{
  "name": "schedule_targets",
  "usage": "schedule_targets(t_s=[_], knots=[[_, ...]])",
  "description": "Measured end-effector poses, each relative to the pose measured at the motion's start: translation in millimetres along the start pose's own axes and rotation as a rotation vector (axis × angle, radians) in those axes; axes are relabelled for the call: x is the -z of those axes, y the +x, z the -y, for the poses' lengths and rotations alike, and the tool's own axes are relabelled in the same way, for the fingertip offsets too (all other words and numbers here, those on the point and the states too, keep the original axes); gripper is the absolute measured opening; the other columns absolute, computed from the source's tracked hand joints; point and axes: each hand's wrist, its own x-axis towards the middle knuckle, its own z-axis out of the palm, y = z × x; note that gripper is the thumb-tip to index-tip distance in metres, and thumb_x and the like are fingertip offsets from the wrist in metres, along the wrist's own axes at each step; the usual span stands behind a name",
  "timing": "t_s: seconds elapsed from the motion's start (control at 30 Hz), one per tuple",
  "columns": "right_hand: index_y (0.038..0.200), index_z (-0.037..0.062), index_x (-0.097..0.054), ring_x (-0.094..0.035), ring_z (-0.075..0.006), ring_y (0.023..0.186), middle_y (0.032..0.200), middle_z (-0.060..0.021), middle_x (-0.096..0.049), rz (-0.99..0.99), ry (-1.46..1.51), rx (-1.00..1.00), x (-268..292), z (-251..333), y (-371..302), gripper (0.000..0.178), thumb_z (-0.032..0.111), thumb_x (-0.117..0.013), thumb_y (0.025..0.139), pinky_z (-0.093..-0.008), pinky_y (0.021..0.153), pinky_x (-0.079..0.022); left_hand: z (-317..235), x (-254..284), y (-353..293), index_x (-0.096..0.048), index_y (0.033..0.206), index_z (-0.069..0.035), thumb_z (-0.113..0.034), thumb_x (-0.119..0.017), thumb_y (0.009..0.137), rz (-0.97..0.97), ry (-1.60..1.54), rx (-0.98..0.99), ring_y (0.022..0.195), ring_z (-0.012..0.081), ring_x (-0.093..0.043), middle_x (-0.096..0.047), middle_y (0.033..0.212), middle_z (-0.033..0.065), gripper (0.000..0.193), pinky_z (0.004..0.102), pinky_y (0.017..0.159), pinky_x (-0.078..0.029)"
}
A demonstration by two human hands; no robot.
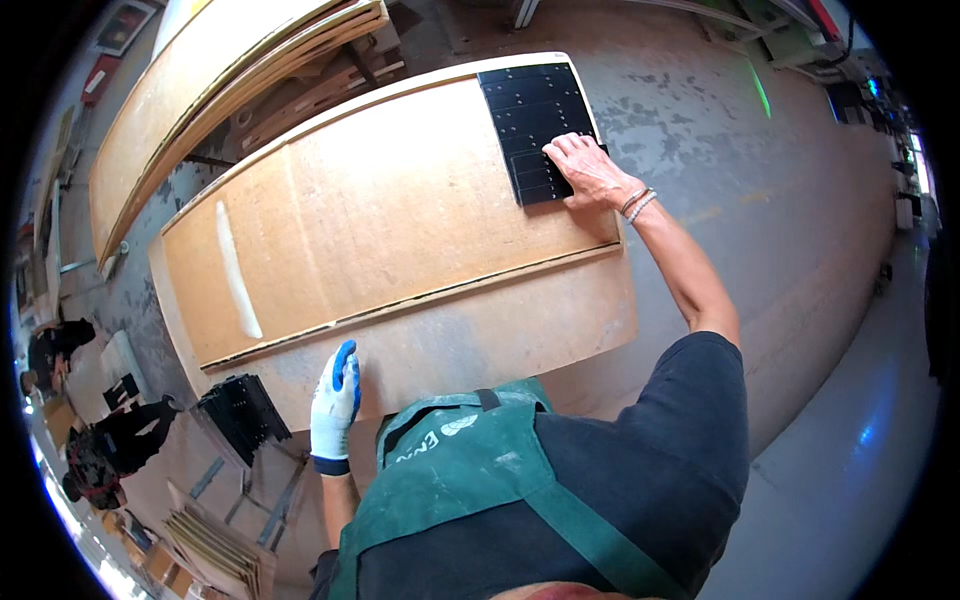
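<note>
At the far right end of the wooden board (390, 190) lie several black flat plates (535, 100) with small holes, fitted edge to edge as a rectangle. My bare right hand (590, 175), with bracelets at the wrist, is on the near right part of these plates. Its fingers are bent and closed on a black plate; the fingertips are partly hidden. My left hand (335, 405) wears a white glove with blue on the palm and fingers. It hovers by the board's near edge, fingers stretched out and holding nothing.
A stack of black plates (243, 418) stands left of my gloved hand. Large wooden sheets (215, 95) are piled at the far left, and more boards (215, 540) lean at the lower left. Two people (115, 440) are farther off on the left. Grey floor (720, 200) stretches rightward.
</note>
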Motion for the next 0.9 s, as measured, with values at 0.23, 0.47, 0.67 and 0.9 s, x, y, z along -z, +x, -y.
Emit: schedule_targets(t_s=[0.23,0.47,0.67,0.9], knots=[[0.126,0.0011,-0.048,-0.049,-0.0349,0.117,0.121,-0.017,-0.051,0.026,0.05,-0.044,-4,-3,-1,0.083,0.016,-0.084,0.053,-0.0418,0.102,-0.042,5,-9,5,-0.059,0.127,0.0,-0.018,-0.053,0.103,0.026,0.034,-0.016,0.111,0.0374,-0.064,-0.065,0.122,0.0214,0.031,0.0412,0.096,-0.051],[0.113,0.0013,-0.051,-0.052,-0.0344,0.111,0.109,-0.0168,-0.051,-0.13,-0.013,0.102,-1,-5,11,0.062,0.003,-0.077,0.056,-0.0421,0.094,-0.045,1,-6,16,-0.061,0.126,-0.002,-0.017,-0.056,0.101,0.03,-0.004,0.034,0.109,0.0373,-0.065,-0.066,0.12,0.0213,0.03,0.0411,0.094,-0.052],[0.11,-0.0003,-0.05,-0.053,-0.0347,0.105,0.106,-0.0175,-0.051,-0.045,0.016,0.04,1,0,12,0.064,0.01,-0.079,0.053,-0.0432,0.086,-0.048,3,-6,17,-0.061,0.126,-0.002,-0.017,-0.057,0.101,0.008,0.057,-0.023,0.109,0.0363,-0.065,-0.066,0.12,0.02,0.029,0.0411,0.092,-0.053],[0.107,-0.0007,-0.05,-0.05,-0.0353,0.104,0.106,-0.018,-0.049,-0.101,0.103,0.035,-17,5,4,0.064,0.014,-0.078,0.052,-0.0455,0.087,-0.047,-7,-11,13,-0.061,0.125,-0.003,-0.015,-0.058,0.1,0.032,-0.06,0.146,0.11,0.035,-0.065,-0.065,0.122,0.0186,0.028,0.0418,0.092,-0.054]])
